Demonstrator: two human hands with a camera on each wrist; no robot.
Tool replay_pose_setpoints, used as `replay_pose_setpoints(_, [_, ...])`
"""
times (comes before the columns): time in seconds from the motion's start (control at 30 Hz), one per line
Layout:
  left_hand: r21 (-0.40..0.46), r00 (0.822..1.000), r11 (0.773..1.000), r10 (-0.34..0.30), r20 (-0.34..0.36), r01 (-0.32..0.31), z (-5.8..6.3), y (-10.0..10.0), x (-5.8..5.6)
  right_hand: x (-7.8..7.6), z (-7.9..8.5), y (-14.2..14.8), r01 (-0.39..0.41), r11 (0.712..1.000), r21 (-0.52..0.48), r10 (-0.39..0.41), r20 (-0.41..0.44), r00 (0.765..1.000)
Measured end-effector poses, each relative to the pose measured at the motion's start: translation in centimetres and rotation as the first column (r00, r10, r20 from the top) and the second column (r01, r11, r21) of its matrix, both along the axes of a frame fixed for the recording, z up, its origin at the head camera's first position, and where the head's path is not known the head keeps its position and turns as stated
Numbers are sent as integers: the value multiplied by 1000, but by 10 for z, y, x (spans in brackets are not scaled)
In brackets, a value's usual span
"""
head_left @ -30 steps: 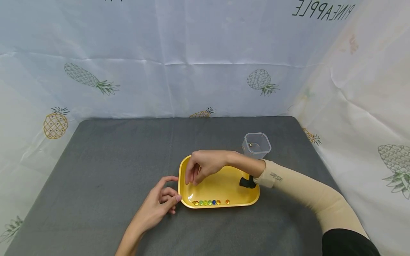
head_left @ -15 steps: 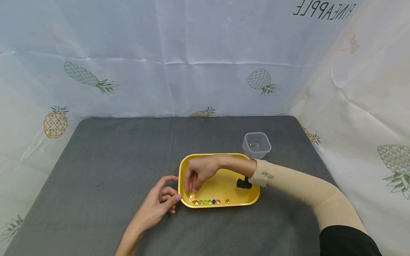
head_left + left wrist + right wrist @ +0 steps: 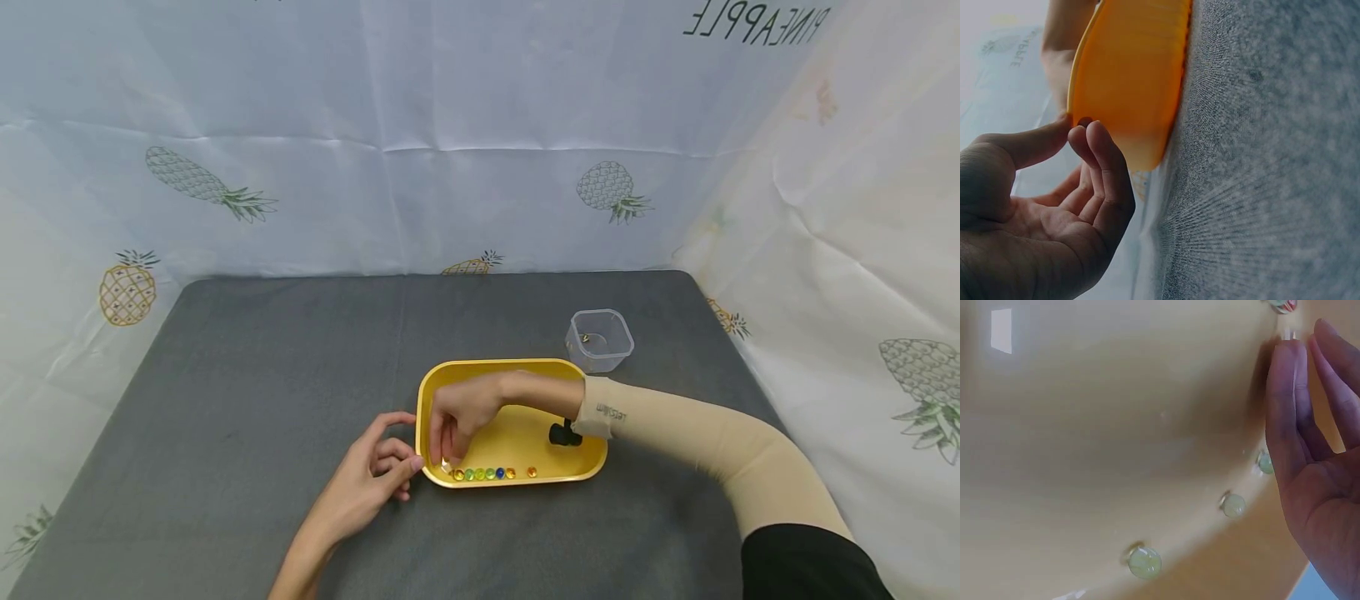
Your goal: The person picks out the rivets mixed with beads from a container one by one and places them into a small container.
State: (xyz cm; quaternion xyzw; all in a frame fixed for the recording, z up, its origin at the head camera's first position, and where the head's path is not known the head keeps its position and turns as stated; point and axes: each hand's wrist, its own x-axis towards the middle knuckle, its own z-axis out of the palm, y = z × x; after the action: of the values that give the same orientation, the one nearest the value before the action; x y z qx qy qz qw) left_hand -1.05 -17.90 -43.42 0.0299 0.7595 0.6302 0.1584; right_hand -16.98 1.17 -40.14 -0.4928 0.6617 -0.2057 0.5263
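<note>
The yellow tray (image 3: 517, 364) lies in front of me on the grey table. My left hand (image 3: 367, 483) pinches its left front corner; in the left wrist view the thumb is on the rim and curled fingertips touch the outer wall. My right hand (image 3: 465, 408) reaches down inside the tray's left end, fingertips near the front corner. In the right wrist view its fingers look fairly straight, with a gap and no held thing visible. Several glass marbles, among them a blue marble (image 3: 500, 472) and a separate orange marble (image 3: 532, 472), line the tray's front edge.
A clear plastic container (image 3: 598, 357) stands behind the tray's right end, with a small gold-coloured thing inside. A black wrist camera (image 3: 564, 434) hangs below the right wrist over the tray. A pineapple-print curtain (image 3: 480, 200) borders the back and sides.
My right hand has moved down toward the tray's left front corner, near the end of the marble row. My left hand keeps its place on the tray. The marbles in the row look unmoved.
</note>
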Motion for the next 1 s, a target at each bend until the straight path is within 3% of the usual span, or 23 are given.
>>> replay_pose_setpoints(0.3, [2,1000,1000,-3,-4,3,1,0,0,9,-6,-2,39,999,16,-38,-36,999])
replay_pose_setpoints(1.0, [13,1000,1000,-6,5,6,6,2,-2,19,-3,-3,13,1000,6,-12,-167,986])
